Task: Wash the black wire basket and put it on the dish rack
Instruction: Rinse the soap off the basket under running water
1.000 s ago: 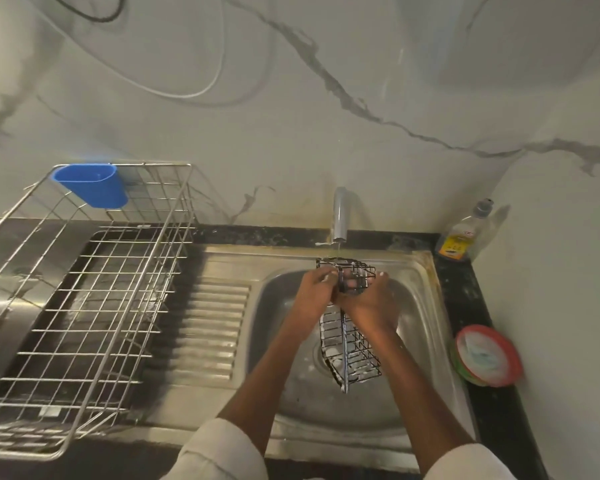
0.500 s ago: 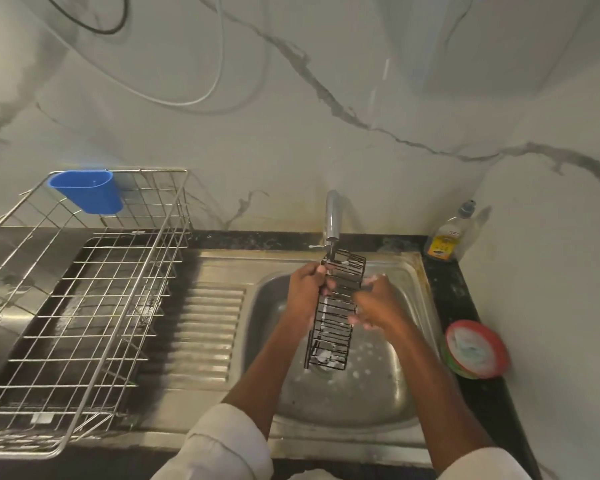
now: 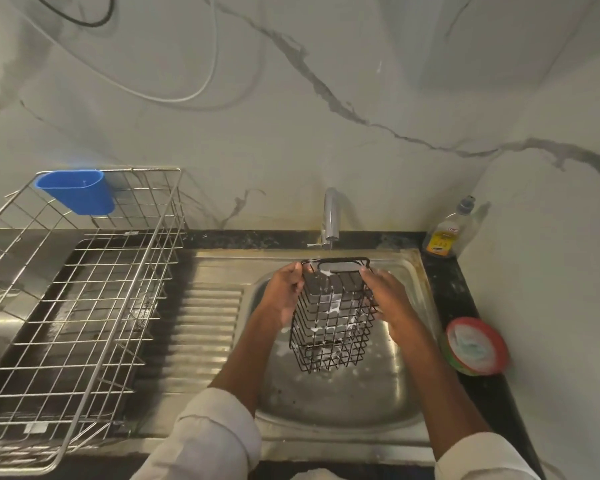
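Likely a home kitchen: steel sink (image 3: 333, 407), tap (image 3: 330, 216), dish rack (image 3: 84, 306).

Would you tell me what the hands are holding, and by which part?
Both hands, left hand and right hand, hold the black wire basket by its upper sides, near the rim.

A soap bottle (image 3: 448, 230) and a red-rimmed tub (image 3: 476, 345) sit on the dark worktop (image 3: 458, 289); a blue cup (image 3: 78, 190) hangs far left.
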The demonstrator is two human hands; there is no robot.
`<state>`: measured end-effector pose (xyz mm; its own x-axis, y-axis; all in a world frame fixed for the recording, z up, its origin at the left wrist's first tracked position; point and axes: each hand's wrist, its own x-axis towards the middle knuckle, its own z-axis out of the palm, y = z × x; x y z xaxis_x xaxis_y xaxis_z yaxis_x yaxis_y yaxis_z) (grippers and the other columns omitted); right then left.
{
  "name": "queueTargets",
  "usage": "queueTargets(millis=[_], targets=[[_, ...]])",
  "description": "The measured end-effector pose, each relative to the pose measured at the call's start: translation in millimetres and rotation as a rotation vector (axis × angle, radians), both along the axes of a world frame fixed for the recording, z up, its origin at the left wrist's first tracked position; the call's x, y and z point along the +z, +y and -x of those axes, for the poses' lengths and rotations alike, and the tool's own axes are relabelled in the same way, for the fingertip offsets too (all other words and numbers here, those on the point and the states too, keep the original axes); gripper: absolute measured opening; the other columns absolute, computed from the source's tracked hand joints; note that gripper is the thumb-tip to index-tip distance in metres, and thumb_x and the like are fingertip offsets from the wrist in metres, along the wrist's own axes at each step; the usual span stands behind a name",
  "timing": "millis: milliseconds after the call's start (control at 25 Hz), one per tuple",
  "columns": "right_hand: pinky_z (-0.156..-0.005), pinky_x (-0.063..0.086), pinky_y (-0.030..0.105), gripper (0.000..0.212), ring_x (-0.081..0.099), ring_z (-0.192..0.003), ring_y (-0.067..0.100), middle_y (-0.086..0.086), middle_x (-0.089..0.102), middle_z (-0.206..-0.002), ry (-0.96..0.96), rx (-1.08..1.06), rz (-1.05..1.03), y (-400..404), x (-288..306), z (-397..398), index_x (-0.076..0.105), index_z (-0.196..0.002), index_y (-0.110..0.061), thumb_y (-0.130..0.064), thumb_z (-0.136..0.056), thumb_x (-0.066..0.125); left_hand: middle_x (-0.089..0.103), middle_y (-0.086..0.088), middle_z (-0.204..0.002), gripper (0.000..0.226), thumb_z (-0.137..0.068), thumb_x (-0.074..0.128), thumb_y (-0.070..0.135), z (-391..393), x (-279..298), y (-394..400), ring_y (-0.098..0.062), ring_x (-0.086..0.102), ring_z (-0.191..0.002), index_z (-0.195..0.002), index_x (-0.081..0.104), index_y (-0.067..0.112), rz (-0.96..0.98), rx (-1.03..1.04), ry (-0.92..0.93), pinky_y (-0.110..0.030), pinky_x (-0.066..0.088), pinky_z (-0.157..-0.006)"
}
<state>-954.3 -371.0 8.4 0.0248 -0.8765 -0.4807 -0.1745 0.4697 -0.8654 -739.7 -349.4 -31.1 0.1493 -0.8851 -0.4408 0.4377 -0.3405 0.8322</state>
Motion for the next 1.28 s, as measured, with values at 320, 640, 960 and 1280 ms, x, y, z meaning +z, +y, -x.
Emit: queueTargets(millis=[320,640,960,1280], targets=[[-0.066,0.058,0.038,0.013,0.067,-0.077,0.021,0.007,0.069,-0.094,0.006,-0.172,0.008,1.0,7.8,1.7,0.063,-0.099,-0.024,-0.031,-0.088,0.066,0.075,-0.009,-0.103,0.038,-0.114,0.044,0.037,16.1,-7.2,-36.2,-0.026,0.067,-0.101,-0.115,0.071,0.01,-0.068,-0.155,-0.014,-0.046,0.042,-0.106],[-0.058,0.047,0.028,0.028,0.064,-0.073,0.012,-0.006,0.069,-0.082,0.331,-0.263,0.233,16.8,20.7,-24.2,0.065,-0.091,-0.021,-0.039,-0.072,0.074,0.075,-0.024,-0.121,0.059,-0.109,0.047,0.055,24.6,-24.3,-57.4,-0.031,0.069,-0.104,-0.134,0.066,0.004,-0.243,-0.13,-0.038,-0.051,0.052,-0.111],[-0.063,0.053,0.037,0.028,0.059,-0.064,0.014,0.001,0.069,-0.079,0.298,-0.326,0.247,31.9,22.5,-23.4,0.057,-0.083,-0.023,-0.041,-0.068,0.072,0.077,-0.011,-0.107,0.05,-0.112,0.047,0.046,37.9,-5.0,-51.0,-0.025,0.073,-0.091,-0.137,0.07,0.009,-0.276,-0.183,-0.002,-0.042,0.058,-0.089],[-0.067,0.058,0.047,0.025,0.062,-0.064,0.018,0.003,0.07,-0.075,0.276,-0.308,0.176,42.6,19.1,-10.1,0.06,-0.086,-0.025,-0.04,-0.07,0.072,0.077,-0.007,-0.116,0.047,-0.106,0.048,0.056,41.0,-2.8,-40.7,-0.029,0.066,-0.108,-0.118,0.078,0.022,-0.335,-0.241,-0.047,-0.064,0.039,-0.114]])
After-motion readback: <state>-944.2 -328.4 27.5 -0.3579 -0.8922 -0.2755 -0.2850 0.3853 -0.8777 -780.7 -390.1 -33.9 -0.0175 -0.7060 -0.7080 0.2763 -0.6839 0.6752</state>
